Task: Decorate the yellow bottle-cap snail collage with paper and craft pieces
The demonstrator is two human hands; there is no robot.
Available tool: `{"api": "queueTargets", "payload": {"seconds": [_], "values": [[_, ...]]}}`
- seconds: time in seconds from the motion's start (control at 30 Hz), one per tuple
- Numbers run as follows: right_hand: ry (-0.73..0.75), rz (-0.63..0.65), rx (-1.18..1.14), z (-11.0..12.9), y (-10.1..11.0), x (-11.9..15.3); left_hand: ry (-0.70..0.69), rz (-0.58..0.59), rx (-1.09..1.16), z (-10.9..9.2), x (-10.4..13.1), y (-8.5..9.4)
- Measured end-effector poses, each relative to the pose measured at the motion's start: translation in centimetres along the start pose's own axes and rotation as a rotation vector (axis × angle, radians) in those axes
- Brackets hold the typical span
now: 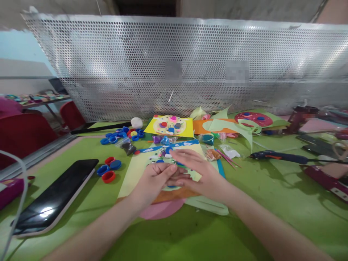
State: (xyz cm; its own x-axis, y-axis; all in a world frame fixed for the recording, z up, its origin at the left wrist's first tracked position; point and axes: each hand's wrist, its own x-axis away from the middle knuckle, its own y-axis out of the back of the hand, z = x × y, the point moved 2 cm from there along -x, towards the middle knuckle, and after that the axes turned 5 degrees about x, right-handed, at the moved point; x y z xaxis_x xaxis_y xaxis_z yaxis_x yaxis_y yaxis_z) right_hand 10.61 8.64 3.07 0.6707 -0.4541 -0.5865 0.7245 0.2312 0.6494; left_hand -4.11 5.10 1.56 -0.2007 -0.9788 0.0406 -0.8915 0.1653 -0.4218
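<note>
Both hands meet above a pale yellow sheet (132, 173) with a blue painted strip at its top and a brown one at its bottom. My left hand (160, 177) has its thumb and fingers pinched together; what sits between them, if anything, is too small to name. Just right of it, my right hand (202, 172) is held with its fingers stretched to the left and apart, its lower fingers close to the left fingertips. Beneath the hands, partly hidden, blue caps and small beads lie on a pale round shape. A pink paper piece (163, 211) shows under the sheet's lower edge.
At left lie a black phone (58, 195), red and blue caps (109, 177) and a white cable. Behind are a yellow card (189, 127), bead bags (207, 139) and a perforated metal screen (152, 65). A glue gun (277, 156) and pink sticks (227, 158) are at right.
</note>
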Motion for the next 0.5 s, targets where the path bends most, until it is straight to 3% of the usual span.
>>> {"api": "queueTargets", "payload": {"seconds": [0.1,0.27,0.37,0.5], "values": [[0.06,-0.077,-0.049,-0.32,-0.38,-0.18,-0.015,0.04,0.063,0.15,0.14,-0.31],[0.072,-0.235,-0.081,-0.9,-0.12,-0.32,0.118,0.196,0.189,0.51,0.61,-0.87],[0.049,-0.284,-0.081,-0.81,0.06,-0.24,0.077,0.247,0.002,0.49,0.79,-0.9],[0.009,-0.306,-0.041,-0.4,-0.1,0.12,-0.019,0.068,-0.377,0.12,0.7,-0.57]]}}
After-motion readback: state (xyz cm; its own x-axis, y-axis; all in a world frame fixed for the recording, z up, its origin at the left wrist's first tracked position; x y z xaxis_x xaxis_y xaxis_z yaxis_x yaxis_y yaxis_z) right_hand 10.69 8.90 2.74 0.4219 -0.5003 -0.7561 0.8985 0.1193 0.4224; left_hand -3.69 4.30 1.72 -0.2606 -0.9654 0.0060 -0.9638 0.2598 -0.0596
